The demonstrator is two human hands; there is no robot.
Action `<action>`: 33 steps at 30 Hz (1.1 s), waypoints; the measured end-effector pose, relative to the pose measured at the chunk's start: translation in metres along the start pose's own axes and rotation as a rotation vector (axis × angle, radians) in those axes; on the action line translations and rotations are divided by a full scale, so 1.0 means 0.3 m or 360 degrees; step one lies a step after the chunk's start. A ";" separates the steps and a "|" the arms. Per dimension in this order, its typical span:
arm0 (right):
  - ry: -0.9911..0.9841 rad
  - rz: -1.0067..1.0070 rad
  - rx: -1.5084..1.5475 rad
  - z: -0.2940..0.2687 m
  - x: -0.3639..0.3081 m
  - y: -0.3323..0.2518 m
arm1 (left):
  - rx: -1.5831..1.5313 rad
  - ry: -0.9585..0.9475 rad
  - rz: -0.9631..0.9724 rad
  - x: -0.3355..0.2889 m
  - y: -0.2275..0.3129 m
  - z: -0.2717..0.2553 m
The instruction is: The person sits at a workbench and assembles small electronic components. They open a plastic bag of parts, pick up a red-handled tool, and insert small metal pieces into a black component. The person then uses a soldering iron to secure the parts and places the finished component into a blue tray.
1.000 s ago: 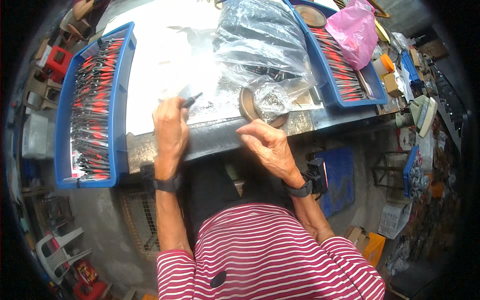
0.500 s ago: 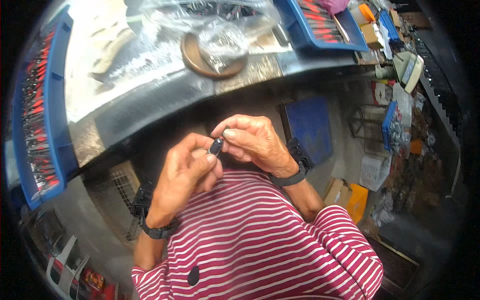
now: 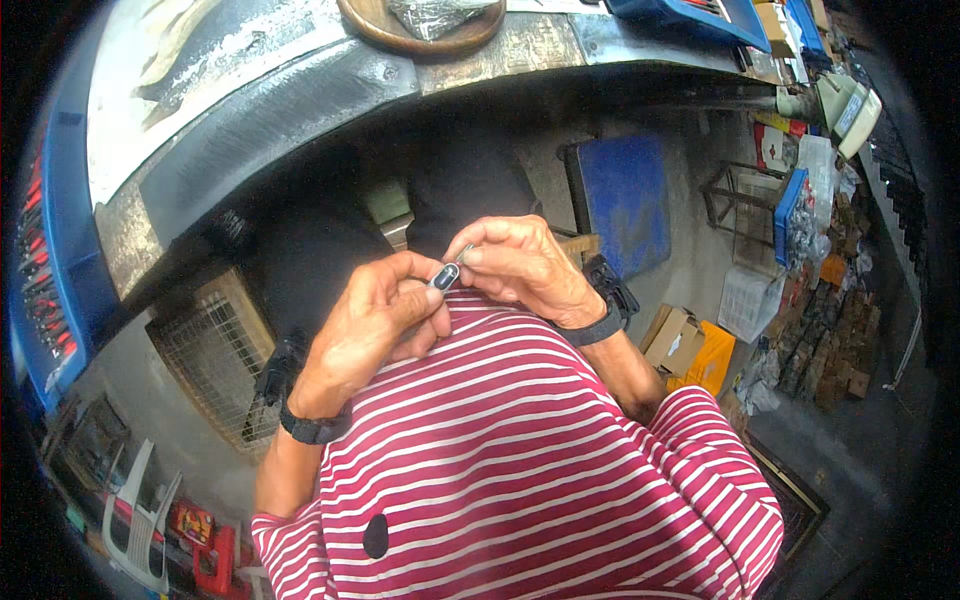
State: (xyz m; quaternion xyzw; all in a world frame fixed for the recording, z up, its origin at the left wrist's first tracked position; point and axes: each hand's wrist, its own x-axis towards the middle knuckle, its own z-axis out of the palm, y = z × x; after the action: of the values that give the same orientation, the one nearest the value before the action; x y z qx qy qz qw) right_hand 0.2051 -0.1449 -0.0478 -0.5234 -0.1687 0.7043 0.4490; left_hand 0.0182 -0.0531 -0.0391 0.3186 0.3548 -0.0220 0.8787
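In front of my striped shirt, my left hand pinches a small dark oval piece with a pale rim between thumb and fingertips. My right hand is closed at the piece's upper end. Its thumb and forefinger pinch a tiny greyish bit, too small to name. Both hands are close together, their fingertips nearly meeting around the oval piece. Each wrist wears a black strap.
Beyond my hands runs a worn workbench edge, with a round wooden dish holding a plastic bag. A blue tray with red-and-black items stands left, another blue tray far right. Cardboard boxes sit on the right.
The view has tipped downward, so the bench sits higher in the picture. The oval piece has turned, showing its pale rim more clearly. Both hands keep their pinches.
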 end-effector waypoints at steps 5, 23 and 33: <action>-0.0022 0.0054 -0.0193 -0.002 -0.031 0.023 | 0.0215 -0.0056 -0.0118 0.001 -0.015 -0.024; 0.0022 0.0047 -0.0554 -0.026 -0.042 0.113 | 0.0292 -0.0354 -0.0279 0.087 -0.060 -0.097; 0.0004 0.0128 -0.0562 -0.017 -0.042 0.102 | 0.0202 -0.0417 -0.0335 0.102 -0.084 -0.118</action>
State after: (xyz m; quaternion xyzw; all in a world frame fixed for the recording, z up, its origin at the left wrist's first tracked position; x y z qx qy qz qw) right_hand 0.1962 -0.1728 -0.0642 -0.6013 -0.2681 0.6805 0.3217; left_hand 0.0126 -0.0471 -0.0917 0.3290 0.2666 -0.1776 0.8883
